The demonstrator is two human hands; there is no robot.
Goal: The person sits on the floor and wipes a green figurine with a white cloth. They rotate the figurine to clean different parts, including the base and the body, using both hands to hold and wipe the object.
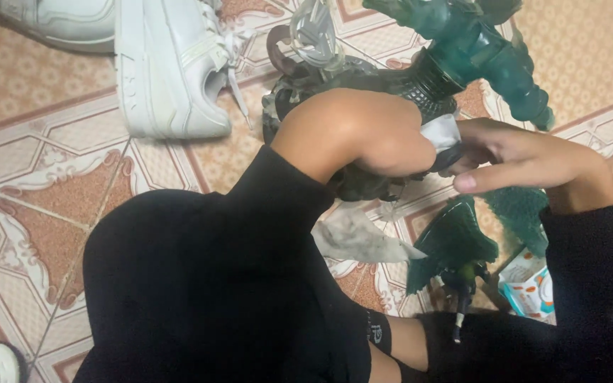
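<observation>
Two hands meet over a dark figurine (pixel 363 92) standing on the tiled floor (pixel 44 191). Left hand (pixel 363 135) curled into a fist, pressing a white wipe (pixel 441 131) against the figurine's base. Right hand (pixel 526 159) fingers extended, tips touching the same spot from the other side; whether it grips anything cannot be told. One teal translucent piece (pixel 484 50) rises from the figurine beyond the hands. One crumpled grey wipe (pixel 356 237) lies below the left hand. One dark green winged part (pixel 452 248) below the right hand, one small packet (pixel 530 287) beside it. Two white sneakers (pixel 172 64) beyond the left hand.
</observation>
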